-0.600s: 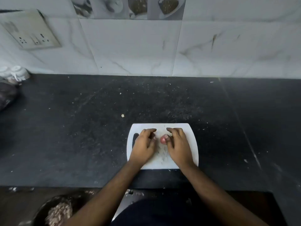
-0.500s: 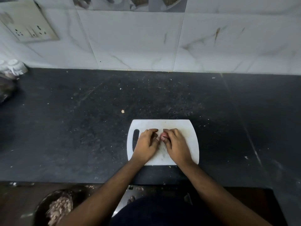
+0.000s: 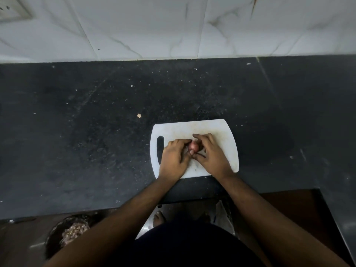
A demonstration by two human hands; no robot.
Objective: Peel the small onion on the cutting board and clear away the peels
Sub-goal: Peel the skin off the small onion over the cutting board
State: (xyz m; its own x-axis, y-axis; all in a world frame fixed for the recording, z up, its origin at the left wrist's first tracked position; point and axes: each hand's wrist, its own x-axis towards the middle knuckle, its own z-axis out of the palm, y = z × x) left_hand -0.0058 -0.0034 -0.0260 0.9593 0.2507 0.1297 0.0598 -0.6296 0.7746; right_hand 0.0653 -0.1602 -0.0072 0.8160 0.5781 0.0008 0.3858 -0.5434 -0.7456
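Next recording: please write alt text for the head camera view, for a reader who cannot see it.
Both bare hands, left hand and right hand, grip a small reddish-pink onion over a white plastic cutting board with a handle slot. The board lies on a speckled black stone counter below a white marble-tiled wall. A dark bowl of scraps sits lower left.

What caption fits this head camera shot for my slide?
Both hands, left hand and right hand, grip a small onion over a white cutting board on a dark counter.
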